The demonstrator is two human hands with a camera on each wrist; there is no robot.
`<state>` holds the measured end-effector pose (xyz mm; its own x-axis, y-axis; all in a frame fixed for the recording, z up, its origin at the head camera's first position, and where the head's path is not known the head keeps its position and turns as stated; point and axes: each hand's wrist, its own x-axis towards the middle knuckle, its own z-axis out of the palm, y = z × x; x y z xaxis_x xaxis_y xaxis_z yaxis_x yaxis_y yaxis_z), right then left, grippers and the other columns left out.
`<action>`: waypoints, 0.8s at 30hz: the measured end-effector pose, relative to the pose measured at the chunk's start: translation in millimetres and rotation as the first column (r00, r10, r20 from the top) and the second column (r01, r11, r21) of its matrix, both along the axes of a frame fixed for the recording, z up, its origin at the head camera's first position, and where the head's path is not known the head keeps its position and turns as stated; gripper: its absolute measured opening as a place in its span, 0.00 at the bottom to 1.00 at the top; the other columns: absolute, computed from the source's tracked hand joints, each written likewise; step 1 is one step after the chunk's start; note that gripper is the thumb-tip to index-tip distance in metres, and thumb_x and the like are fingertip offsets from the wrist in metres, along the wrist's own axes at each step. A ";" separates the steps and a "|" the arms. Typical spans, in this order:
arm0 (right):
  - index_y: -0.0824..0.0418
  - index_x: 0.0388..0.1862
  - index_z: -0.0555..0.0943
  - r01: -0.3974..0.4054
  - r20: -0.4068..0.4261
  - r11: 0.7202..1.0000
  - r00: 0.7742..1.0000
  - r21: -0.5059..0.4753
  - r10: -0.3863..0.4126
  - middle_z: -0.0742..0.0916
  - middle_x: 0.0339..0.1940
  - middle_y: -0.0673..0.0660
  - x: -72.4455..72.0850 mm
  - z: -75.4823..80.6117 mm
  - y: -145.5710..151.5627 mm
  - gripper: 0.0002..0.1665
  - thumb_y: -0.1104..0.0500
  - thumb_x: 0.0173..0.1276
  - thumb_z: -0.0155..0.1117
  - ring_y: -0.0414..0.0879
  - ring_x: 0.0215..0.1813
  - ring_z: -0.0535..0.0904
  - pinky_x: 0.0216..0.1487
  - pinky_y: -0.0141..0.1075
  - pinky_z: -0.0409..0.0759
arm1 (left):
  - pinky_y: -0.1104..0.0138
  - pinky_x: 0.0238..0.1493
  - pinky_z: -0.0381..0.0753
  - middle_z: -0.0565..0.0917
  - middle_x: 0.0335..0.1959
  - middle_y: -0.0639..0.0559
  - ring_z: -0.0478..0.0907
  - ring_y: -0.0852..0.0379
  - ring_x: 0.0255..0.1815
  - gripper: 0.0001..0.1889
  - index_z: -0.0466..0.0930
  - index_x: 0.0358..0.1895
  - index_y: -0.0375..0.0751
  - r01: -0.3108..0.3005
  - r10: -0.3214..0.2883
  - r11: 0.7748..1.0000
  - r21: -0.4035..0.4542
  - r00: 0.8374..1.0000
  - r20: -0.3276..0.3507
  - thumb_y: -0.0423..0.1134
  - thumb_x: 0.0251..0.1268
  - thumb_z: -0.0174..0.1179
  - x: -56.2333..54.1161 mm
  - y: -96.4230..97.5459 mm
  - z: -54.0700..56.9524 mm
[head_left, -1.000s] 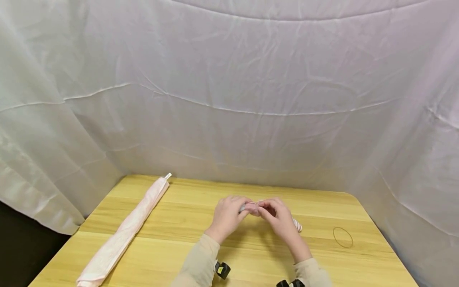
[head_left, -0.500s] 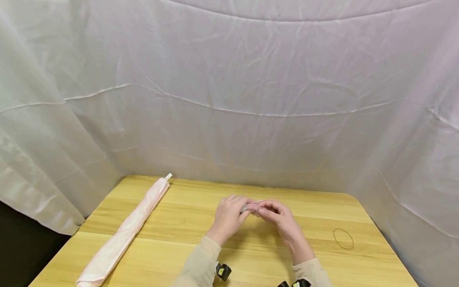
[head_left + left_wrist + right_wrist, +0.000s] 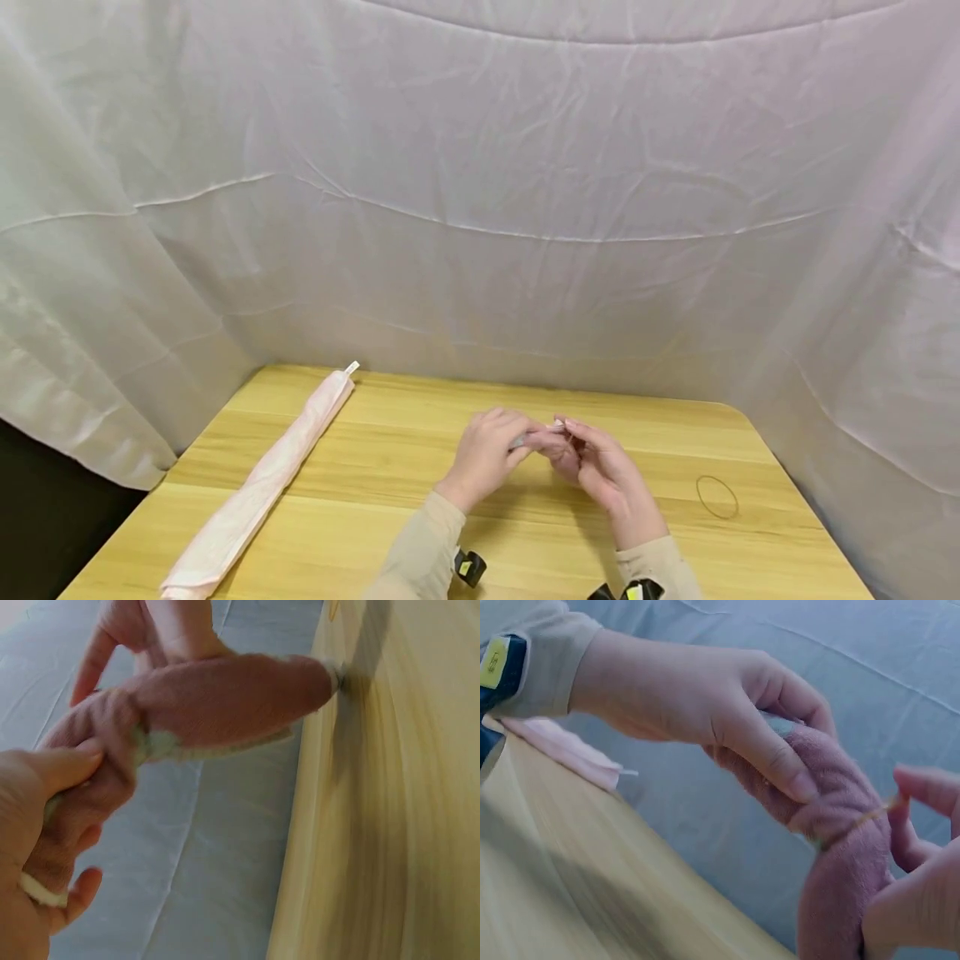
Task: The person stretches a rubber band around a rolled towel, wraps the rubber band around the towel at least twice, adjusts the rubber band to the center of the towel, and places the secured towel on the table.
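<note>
A tightly rolled pink towel (image 3: 232,697) with pale green and white edges is held up above the table, bent near its middle. My left hand (image 3: 483,458) grips one end, its thumb lying along the roll. At the bend, a thin tan rubber band (image 3: 873,815) crosses the towel and is drawn out to one side. My right hand (image 3: 617,475) pinches this band between its fingertips (image 3: 906,780), while its palm side lies against the other part of the roll. From the head view the hands cover most of the towel.
A long, pale pink rolled cloth (image 3: 262,483) with a white tag lies along the table's left side. Another rubber band (image 3: 717,497) lies on the wooden table (image 3: 750,450) at the right. Light curtains (image 3: 480,208) hang close behind the table and at both sides.
My right hand has moved slightly right and turned, showing more of its palm. The striped towel end once visible behind it is hidden now. My left hand has shifted a little right.
</note>
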<state>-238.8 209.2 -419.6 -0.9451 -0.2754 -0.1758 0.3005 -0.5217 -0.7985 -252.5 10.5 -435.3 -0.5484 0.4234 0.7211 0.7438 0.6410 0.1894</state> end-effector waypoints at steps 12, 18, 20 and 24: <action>0.66 0.31 0.80 0.468 -0.268 0.662 0.882 0.585 -0.387 0.76 0.60 0.60 -5.7 -9.3 -3.1 0.08 0.61 0.66 0.65 0.42 0.52 0.76 0.41 0.21 0.76 | 0.66 0.50 0.75 0.87 0.41 0.65 0.80 0.64 0.44 0.09 0.83 0.42 0.57 -0.006 -0.009 0.991 -0.131 0.993 -0.114 0.46 0.57 0.67 2.6 -0.9 4.4; 0.75 0.34 0.80 0.478 -0.440 0.551 0.873 0.684 -0.211 0.78 0.59 0.66 -4.4 -11.5 -11.7 0.14 0.61 0.67 0.65 0.55 0.64 0.72 0.62 0.32 0.73 | 0.63 0.45 0.75 0.88 0.40 0.60 0.82 0.60 0.42 0.10 0.83 0.44 0.54 -0.144 0.144 0.990 -0.001 0.989 -0.030 0.45 0.58 0.67 -1.7 -8.4 1.2; 0.74 0.34 0.79 0.479 -0.466 0.547 0.867 0.686 -0.175 0.80 0.57 0.66 -4.3 -12.1 -14.0 0.14 0.61 0.68 0.64 0.53 0.62 0.74 0.60 0.32 0.75 | 0.63 0.44 0.75 0.88 0.40 0.60 0.82 0.59 0.42 0.10 0.83 0.44 0.54 -0.153 0.153 0.988 0.017 0.988 0.003 0.46 0.60 0.66 -2.8 -10.0 1.2; 0.71 0.36 0.78 0.448 -0.469 0.578 0.874 0.682 -0.125 0.83 0.50 0.63 -5.2 -14.4 -12.6 0.13 0.60 0.69 0.62 0.43 0.51 0.78 0.50 0.25 0.76 | 0.62 0.44 0.75 0.88 0.41 0.59 0.82 0.59 0.43 0.09 0.83 0.44 0.55 -0.144 0.141 0.989 0.038 0.988 0.062 0.47 0.63 0.64 -4.6 -11.1 -0.3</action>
<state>-243.9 196.7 -434.0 -0.9825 0.1009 0.1567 -0.1194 0.3045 -0.9450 -257.1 -0.6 -435.7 -0.6429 0.3075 0.7015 0.6323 0.7300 0.2595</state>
